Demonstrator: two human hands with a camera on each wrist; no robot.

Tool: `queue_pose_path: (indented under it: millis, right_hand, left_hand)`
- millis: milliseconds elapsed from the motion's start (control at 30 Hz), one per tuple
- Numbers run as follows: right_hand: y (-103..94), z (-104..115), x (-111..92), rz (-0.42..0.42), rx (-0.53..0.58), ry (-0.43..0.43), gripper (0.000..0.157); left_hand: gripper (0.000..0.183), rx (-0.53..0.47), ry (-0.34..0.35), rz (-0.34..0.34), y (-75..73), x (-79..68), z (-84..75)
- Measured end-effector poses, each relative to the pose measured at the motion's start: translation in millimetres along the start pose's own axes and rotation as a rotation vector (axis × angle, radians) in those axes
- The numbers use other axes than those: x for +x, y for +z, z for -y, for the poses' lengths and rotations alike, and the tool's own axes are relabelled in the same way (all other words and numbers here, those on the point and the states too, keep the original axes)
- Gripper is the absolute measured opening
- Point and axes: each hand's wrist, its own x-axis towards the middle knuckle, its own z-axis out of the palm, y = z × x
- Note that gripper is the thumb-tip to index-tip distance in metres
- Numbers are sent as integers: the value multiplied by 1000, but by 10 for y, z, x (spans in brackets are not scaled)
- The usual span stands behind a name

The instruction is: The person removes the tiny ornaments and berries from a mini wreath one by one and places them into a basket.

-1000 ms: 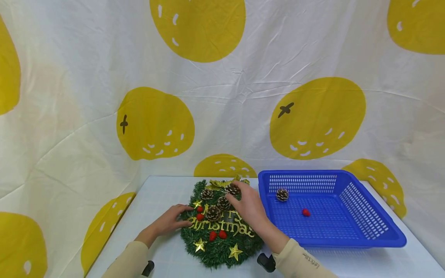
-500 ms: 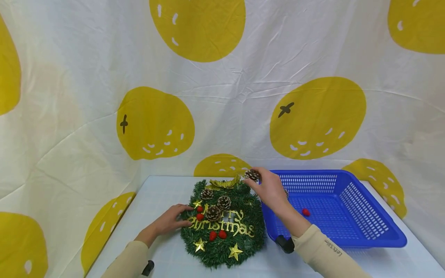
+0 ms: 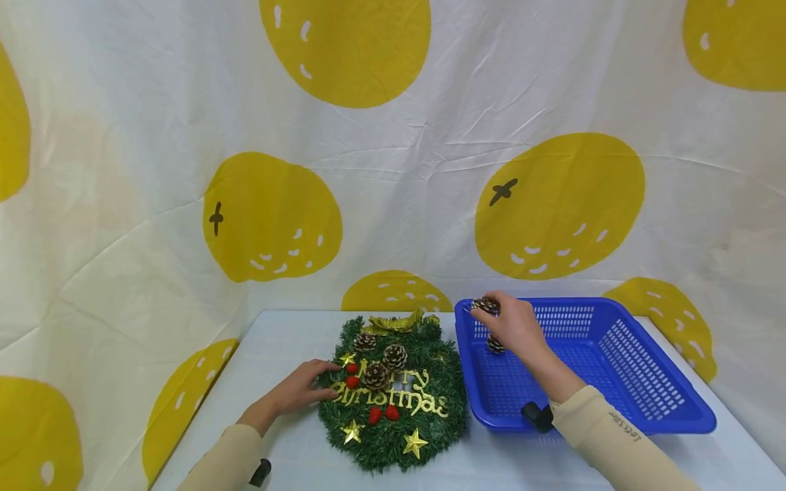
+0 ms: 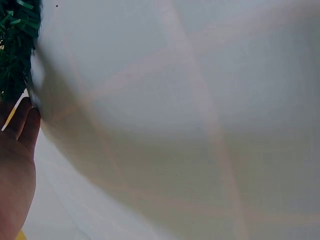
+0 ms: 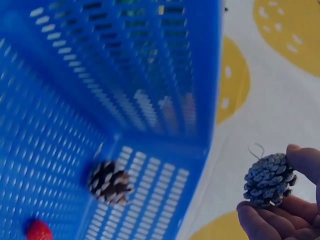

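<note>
A green Christmas wreath [image 3: 393, 436] lies on the table, bearing gold "Merry Christmas" lettering, gold stars, red berries, pine cones and a gold bow. My left hand [image 3: 301, 389] rests at its left edge, fingers extended against the greenery; the left wrist view shows the fingertips beside the wreath [image 4: 17, 50]. Over the back left corner of the blue basket [image 3: 589, 426], my right hand [image 3: 516, 327] pinches a pine cone [image 5: 270, 180] between thumb and fingers. A thin wire sticks out of that cone. Another pine cone [image 5: 109, 182] and a red berry [image 5: 39, 230] lie inside the basket.
The basket stands right of the wreath, its slotted walls sloping outward. Behind the white table [image 3: 288, 450] hangs a white cloth [image 3: 393, 204] printed with large yellow fruit.
My right hand has lifted a pine cone off the top right of the wreath and carried it rightward over the basket. My left hand has stayed in place.
</note>
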Motion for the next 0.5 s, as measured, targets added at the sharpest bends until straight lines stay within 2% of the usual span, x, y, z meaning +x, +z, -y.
queue_pose_path:
  millis: [500]
  right_hand:
    - [-143, -465, 137, 168, -89, 126, 53]
  left_hand:
    - [58, -7, 0, -2, -7, -2, 6]
